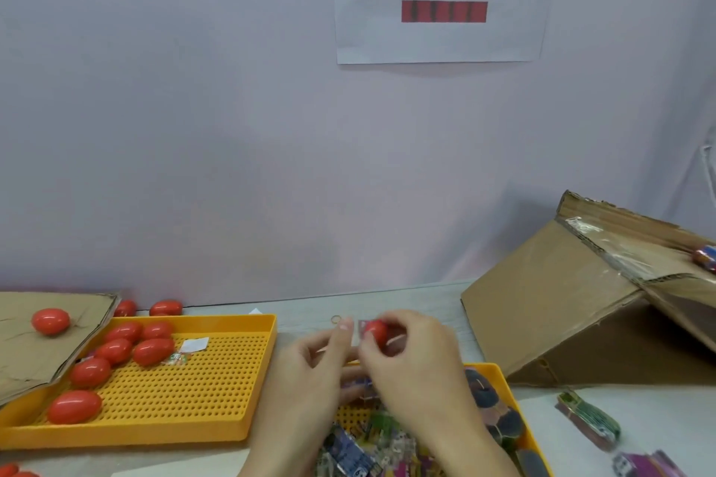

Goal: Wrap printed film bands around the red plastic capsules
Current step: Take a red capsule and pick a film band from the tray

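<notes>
Hands are meeting just right of the frame's lower centre in the head view, above the table: the right hand is pinching a red egg-shaped plastic capsule between thumb and fingertips, while the left hand is reaching up beside it with its fingers curled toward a small piece of printed film band that is showing at the capsule's left edge; whether the left fingers are actually gripping that film I cannot tell. Below the hands, a yellow perforated plastic tray is holding a heap of loose printed film bands. At lower left, a second yellow perforated tray is carrying several bare red capsules, with more lying on a flat piece of brown cardboard at the left edge and by the wall. A sloping brown cardboard chute is standing at right, with one banded capsule lying on it at the frame's edge. A white paper sign with two large printed characters is hanging on the pale wall at upper centre.
</notes>
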Demonstrator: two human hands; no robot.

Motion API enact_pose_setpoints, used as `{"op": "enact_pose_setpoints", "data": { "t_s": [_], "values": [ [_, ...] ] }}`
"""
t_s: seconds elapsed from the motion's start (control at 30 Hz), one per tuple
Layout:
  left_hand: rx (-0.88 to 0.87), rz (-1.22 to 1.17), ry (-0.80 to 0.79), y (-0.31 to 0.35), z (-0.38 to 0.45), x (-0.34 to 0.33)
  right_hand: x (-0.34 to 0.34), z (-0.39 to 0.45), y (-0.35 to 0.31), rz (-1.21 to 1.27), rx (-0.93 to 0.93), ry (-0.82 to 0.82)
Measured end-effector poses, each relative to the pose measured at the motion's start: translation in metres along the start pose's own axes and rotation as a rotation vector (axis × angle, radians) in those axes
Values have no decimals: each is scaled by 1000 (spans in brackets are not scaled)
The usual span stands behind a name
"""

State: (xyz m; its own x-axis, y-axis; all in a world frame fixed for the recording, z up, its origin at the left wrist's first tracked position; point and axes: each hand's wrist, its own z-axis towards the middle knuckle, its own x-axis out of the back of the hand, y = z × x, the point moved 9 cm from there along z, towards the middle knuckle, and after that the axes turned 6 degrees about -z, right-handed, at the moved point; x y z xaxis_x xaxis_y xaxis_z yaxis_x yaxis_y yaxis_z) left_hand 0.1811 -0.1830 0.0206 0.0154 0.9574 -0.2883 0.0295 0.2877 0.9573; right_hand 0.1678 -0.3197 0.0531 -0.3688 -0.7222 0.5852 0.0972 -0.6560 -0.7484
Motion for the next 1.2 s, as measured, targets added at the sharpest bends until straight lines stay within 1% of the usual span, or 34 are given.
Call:
{"op": "enact_pose_setpoints", "data": {
  "t_s": [0.03,0.07,0.1,0.13,0.2,0.23,0.27,0.3,0.33,0.37,0.43,0.47,0.5,0.53,0.6,0.7,0.73,0.8,0.87,1.03,1.1,1.2],
  "values": [
    [-12,42,52,3,1,6,8,3,16,165,-139,-12],
    [-22,79,101,5,2,13,16,6,30,380,-273,-13],
    [-29,92,136,8,3,18,31,11,37,621,-352,35],
    [-29,92,163,11,4,22,57,20,40,823,-359,158],
    [-8,84,206,15,5,29,125,35,46,1081,-292,499],
    [2,83,229,17,6,31,151,41,47,1148,-266,596],
    [7,90,255,18,8,37,164,46,50,1158,-275,610],
    [6,119,273,23,9,43,168,49,51,1112,-304,558],
    [-12,187,287,29,9,51,162,49,51,991,-336,467],
    [-54,328,310,40,10,63,149,46,51,823,-353,356],
    [-153,775,391,66,12,97,113,35,55,524,-350,151],
    [-160,1007,472,75,13,119,92,27,56,434,-345,48],
    [-157,1175,548,82,13,143,71,21,56,367,-344,-58],
    [-122,1263,571,81,16,166,52,14,54,305,-335,-165],
    [-37,1318,554,73,23,194,24,8,46,186,-262,-312],
    [110,1406,442,52,30,202,4,4,33,167,-162,-366],
    [158,1447,432,48,27,201,1,4,32,172,-151,-384],
    [197,1418,437,45,22,201,-1,4,34,152,-133,-397],
    [191,1413,450,48,16,195,3,4,37,143,-125,-367],
    [-10,1280,463,63,18,162,8,6,40,125,-94,-306],
    [-20,1319,482,64,24,152,8,6,39,140,-84,-306],
    [14,1455,538,69,37,148,8,6,37,178,-70,-312]
  ]
}}
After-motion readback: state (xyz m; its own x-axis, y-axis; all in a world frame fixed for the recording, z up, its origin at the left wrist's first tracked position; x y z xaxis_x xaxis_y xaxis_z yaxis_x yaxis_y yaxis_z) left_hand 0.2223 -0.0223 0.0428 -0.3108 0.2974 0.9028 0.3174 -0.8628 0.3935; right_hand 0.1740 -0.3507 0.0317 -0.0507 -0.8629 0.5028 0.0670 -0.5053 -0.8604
